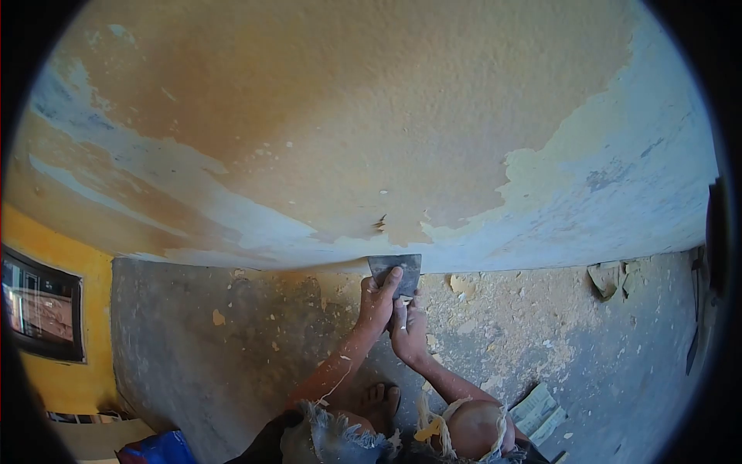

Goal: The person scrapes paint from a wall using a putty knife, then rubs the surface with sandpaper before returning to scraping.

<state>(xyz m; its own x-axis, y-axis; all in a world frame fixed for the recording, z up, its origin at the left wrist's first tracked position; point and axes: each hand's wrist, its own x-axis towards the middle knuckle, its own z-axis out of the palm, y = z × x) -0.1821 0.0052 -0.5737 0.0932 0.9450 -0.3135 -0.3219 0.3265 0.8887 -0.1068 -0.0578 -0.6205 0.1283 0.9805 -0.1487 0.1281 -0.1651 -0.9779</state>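
A wide-bladed scraper (407, 267) is held between both hands, its straight edge at the foot of the wall (386, 147). My left hand (376, 303) is closed on it, with the thumb pressed along the face of the blade. Lower down, my right hand (410, 331) wraps round what looks like the handle, which the fingers mostly hide. White dust marks the right fingers. The wall shows a large tan area with ragged borders against pale, stripped patches. Just above the blade, a small torn flake (379, 223) sticks out from the surface.
Paint chips and dust cover the grey floor (255, 348), thickest right of my hands. Larger peeled pieces (608, 280) lie by the wall at right. A printed paper (539, 414) lies near my knee. At left are a yellow wall (93, 309), a dark-framed window (42, 303) and a blue bag (158, 450).
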